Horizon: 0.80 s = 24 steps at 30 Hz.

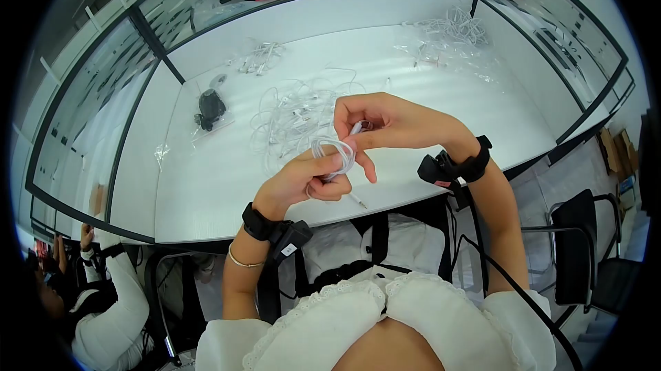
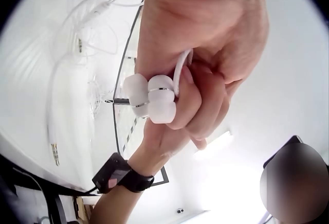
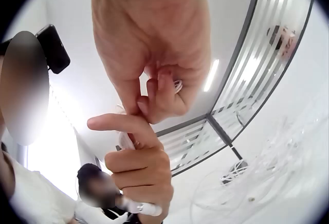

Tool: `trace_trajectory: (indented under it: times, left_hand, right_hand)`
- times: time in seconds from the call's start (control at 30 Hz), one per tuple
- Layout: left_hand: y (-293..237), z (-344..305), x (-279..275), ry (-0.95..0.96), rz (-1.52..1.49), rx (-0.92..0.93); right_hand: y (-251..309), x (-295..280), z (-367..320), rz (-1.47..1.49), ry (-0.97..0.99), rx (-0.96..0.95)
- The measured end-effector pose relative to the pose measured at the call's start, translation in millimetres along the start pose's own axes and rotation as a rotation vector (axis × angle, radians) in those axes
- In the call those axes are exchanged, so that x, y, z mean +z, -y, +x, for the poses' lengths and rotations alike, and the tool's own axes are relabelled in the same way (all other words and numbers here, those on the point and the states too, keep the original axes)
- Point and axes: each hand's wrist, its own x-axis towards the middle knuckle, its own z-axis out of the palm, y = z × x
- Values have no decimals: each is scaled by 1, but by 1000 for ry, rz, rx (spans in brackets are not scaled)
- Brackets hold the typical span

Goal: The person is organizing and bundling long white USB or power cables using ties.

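Note:
White wired earphones are between my two hands over the table. In the head view my left hand grips a small coil of the white cable, its thumb on top. Two white earbuds stick out beside its curled fingers in the left wrist view. My right hand meets the left at the coil, its thumb and fingertips pinching the cable. A cable loop also shows inside its curled fingers in the right wrist view. Below the hands hangs a plug near the table's front edge.
Tangled white earphones lie just beyond my hands. More white cables sit at the back right, with a smaller heap at the back left. A black bundle lies left. Glass-topped partitions surround the table; a chair stands right.

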Motion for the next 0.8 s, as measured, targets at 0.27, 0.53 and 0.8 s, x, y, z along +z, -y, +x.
trace_trajectory:
  times: [0.27,0.53,0.8]
  left_hand:
    - [2,10,3,-273,-49,14]
    - [4,17,-1,-800,-32,275]
    - [11,30,7,-1035,241,447]
  right_hand:
    - [-7,-13,12,-264,-132,-32]
    - [-11,-4,4,-767,-763,-343]
    - [-14,44,19,-1253,-766,-271]
